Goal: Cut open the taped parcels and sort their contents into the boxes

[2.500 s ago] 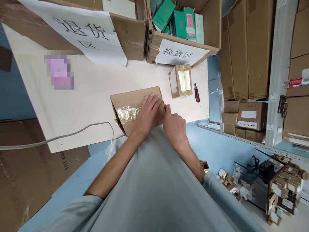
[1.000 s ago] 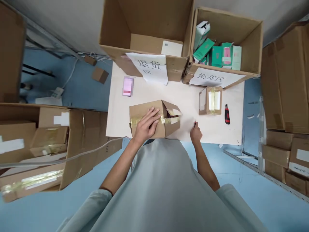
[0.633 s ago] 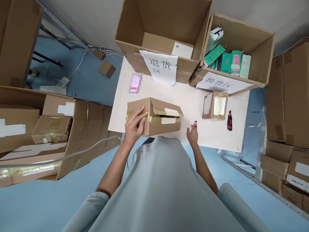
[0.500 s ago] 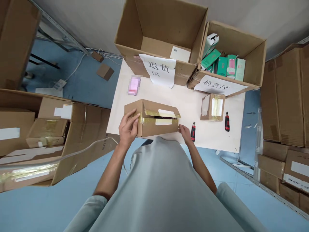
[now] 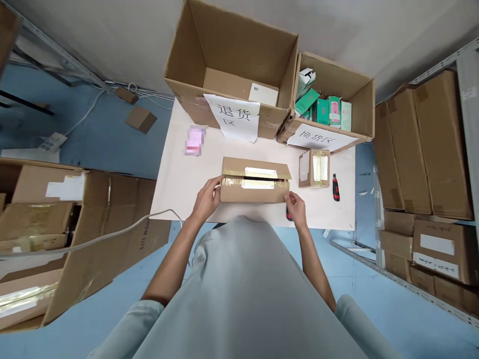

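Note:
A brown cardboard box [image 5: 239,195] lies on the table in front of me, its taped top seam slit into a narrow dark gap with white labels on both sides. My left hand [image 5: 207,198] grips the box's left end, fingers at the upper corner. At the near right corner, my right hand [image 5: 297,207] pinches the box's edge. A red and black utility knife [image 5: 289,215] lies beside that hand, mostly hidden by it. What the box contains cannot be made out through the slit.
Behind stand a large open carton [image 5: 270,122] and a smaller carton [image 5: 368,105] with green packs. A small taped box [image 5: 305,169] and a second utility knife [image 5: 336,188] lie right on the white table [image 5: 172,174]. A blurred pink item [image 5: 195,140] lies left. A cable [image 5: 123,225] crosses at left.
The box has turned to lie squarer to me and shifted right, partly covering the nearer knife. My right hand has closed onto its corner. The whole view has also shifted.

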Demonstrator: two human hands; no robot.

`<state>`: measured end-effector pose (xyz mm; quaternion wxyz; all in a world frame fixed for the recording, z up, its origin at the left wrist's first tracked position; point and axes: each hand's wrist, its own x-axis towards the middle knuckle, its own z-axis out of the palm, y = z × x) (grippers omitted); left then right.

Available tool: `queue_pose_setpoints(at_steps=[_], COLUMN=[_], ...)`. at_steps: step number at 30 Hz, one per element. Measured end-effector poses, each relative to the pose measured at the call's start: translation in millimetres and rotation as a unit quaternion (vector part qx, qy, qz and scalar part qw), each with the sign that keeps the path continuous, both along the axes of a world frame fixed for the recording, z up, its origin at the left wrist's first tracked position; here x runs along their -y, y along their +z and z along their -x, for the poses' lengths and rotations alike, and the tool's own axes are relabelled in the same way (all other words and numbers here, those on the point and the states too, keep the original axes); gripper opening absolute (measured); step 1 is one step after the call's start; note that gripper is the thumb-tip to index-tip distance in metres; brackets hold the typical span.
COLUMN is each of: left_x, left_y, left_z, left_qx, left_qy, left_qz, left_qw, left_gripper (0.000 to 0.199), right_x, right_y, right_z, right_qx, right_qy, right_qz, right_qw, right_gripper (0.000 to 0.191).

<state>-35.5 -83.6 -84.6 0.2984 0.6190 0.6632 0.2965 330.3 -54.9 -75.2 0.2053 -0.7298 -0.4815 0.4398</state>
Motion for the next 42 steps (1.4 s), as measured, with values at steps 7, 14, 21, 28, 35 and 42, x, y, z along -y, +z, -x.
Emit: queue_pose_setpoints(at_steps=[7,14,21,28,35,42], left_x=[1,-3,21,33,28,29], left_y=[-8.2,-4.3,-6.4,-14.5,13.0,35.2], left_z=[-7,-20,-21,-19,-18,-30], left_qx=[-0.042,-0.134,-0.111,-0.095,-0.112,-0.073], left_qy=[-0.106,-0.109,-0.117,-0.074,-0.079,-0.091], left_qz=[0.118,0.078,0.113,0.063,-0.041,0.015], left_qw=[0.986,0.982,0.98,0.991,0.99,0.993], left_gripper=[0.093,0.09,0.066,0.018,0.026,0.035], right_x=[3,8,16,22,18,-29], right_y=[11.7,7.2,-2.4,-15.8,-16.0,-7.8], right_z=[-4,-3,-12,-23,-50,-56], right_qx=[0.095,0.119,0.115,0.0,-0.048,0.029], right_qy=[0.045,0.047,0.032,0.071,0.105,0.14], right_qz=[0.021,0.025,0.034,-0.032,-0.054,-0.179], right_qw=[0.994,0.991,0.992,0.997,0.992,0.973], right_gripper=[0.051,0.061,0.049,0.041,0.025,0.062])
